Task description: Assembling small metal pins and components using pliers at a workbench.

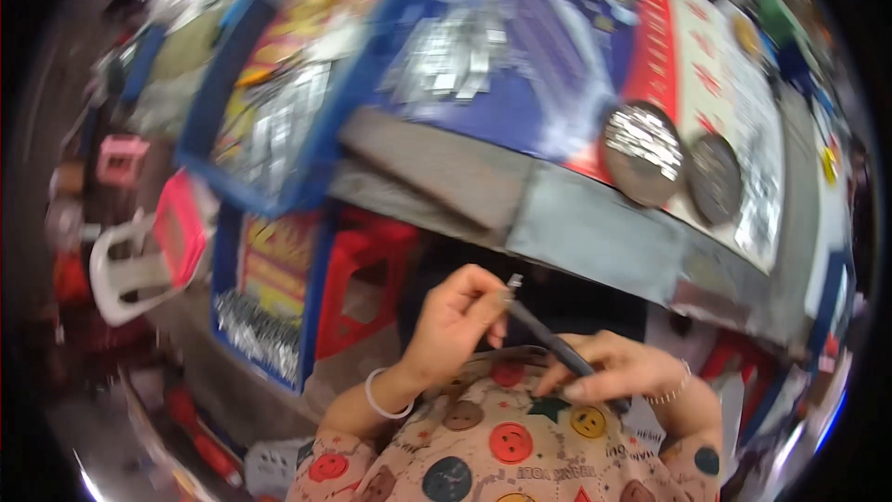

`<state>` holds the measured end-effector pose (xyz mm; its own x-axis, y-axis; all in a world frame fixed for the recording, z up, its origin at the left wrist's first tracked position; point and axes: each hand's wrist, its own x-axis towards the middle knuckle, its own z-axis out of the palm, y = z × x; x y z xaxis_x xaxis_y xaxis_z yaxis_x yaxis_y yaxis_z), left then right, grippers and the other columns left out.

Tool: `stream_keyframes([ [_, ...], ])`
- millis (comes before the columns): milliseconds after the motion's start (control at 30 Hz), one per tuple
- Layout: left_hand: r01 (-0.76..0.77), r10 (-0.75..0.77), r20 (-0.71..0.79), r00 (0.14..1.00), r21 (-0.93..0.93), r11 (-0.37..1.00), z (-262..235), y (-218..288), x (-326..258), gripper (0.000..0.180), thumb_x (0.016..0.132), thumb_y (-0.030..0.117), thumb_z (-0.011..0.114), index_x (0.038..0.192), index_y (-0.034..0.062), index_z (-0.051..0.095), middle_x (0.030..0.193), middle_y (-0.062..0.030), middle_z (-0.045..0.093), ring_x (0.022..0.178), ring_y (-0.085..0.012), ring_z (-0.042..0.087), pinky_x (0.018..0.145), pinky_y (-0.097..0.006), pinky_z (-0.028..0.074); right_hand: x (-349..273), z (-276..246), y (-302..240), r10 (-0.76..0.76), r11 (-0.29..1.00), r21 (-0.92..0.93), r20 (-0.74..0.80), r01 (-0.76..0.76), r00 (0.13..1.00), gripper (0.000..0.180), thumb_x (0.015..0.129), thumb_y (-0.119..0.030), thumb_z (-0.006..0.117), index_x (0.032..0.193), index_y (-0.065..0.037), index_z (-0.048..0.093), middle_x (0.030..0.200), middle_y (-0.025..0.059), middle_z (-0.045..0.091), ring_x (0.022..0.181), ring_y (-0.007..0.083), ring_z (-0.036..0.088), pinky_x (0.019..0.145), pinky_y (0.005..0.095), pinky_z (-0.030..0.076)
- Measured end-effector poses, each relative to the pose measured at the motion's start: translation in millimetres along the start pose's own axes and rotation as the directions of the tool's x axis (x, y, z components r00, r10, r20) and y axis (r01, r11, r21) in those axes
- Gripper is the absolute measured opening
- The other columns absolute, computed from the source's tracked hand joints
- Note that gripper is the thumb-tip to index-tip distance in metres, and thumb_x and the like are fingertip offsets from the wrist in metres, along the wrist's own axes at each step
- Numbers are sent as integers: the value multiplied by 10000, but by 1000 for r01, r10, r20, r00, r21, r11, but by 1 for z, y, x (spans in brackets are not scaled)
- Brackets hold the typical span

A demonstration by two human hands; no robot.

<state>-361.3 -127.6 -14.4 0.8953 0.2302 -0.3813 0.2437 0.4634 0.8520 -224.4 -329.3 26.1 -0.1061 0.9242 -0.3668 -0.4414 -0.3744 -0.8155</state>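
My right hand (627,367) grips a slim dark rod-shaped tool (550,341), its fingers wrapped round the lower right end. The rod slants up to the left. At its upper tip, my left hand (455,316) is closed in a pinch of thumb and forefinger. A small shiny metal piece (515,281) sticks out just above those fingertips. How it meets the rod is hidden by the fingers and blur. Both hands are held close to my body, in front of the table's near edge (595,223).
Silvery metal strips (455,51) lie on blue sheeting across the table. Two round dishes (641,153) stand at the right, the larger filled with shiny pieces. A blue tray (316,191) and a lower blue bin (223,260) hold more metal parts. A red stool (367,270) stands left.
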Motion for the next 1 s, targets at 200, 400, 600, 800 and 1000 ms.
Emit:
stream_keyframes([
  [200, -190, 326, -454, 829, 320, 928, -98, 11, -37, 73, 962, 95, 584, 936, 31, 564, 844, -22, 590, 786, -89, 577, 734, -244, 486, -2, 29, -1, -39, 791, -583, -349, -184, 936, 288, 733, -196, 749, 950, -9, 723, 992, 162, 541, 848, 309, 599, 753, 346, 497],
  [400, 129, 700, -609, 372, 781, 611, -276, 6, -159, 77, 929, 71, 592, 925, -3, 613, 827, -36, 615, 791, -106, 559, 725, -257, 457, 29, 41, 2, -132, 720, -685, -288, -108, 949, 219, 742, -155, 684, 859, 31, 687, 1045, 238, 535, 840, 385, 609, 731, 392, 510],
  [600, 334, 696, -623, 357, 781, 528, -309, -42, -203, 100, 879, 91, 638, 893, -9, 634, 850, -98, 639, 811, -200, 610, 770, -305, 469, 47, 45, 1, -148, 655, -754, -191, -49, 970, 242, 750, -162, 683, 828, 66, 657, 1083, 265, 528, 811, 395, 602, 717, 404, 508],
  [800, 403, 768, -534, 353, 828, 390, -291, -38, -185, 100, 878, 55, 613, 957, -2, 635, 940, -136, 629, 886, -262, 609, 809, -340, 468, 37, 43, -4, -136, 695, -715, -237, -78, 962, 249, 768, -175, 689, 844, 59, 653, 1089, 253, 534, 808, 382, 598, 720, 407, 507],
  [1000, 13, 781, -392, 486, 897, 442, -183, 48, -123, 82, 926, 2, 560, 989, -13, 610, 986, -103, 596, 890, -184, 559, 784, -285, 460, 28, 32, 7, -263, 722, -690, -194, 59, 945, 240, 810, -194, 659, 878, 35, 636, 1219, 234, 511, 1057, 387, 541, 912, 420, 450],
])
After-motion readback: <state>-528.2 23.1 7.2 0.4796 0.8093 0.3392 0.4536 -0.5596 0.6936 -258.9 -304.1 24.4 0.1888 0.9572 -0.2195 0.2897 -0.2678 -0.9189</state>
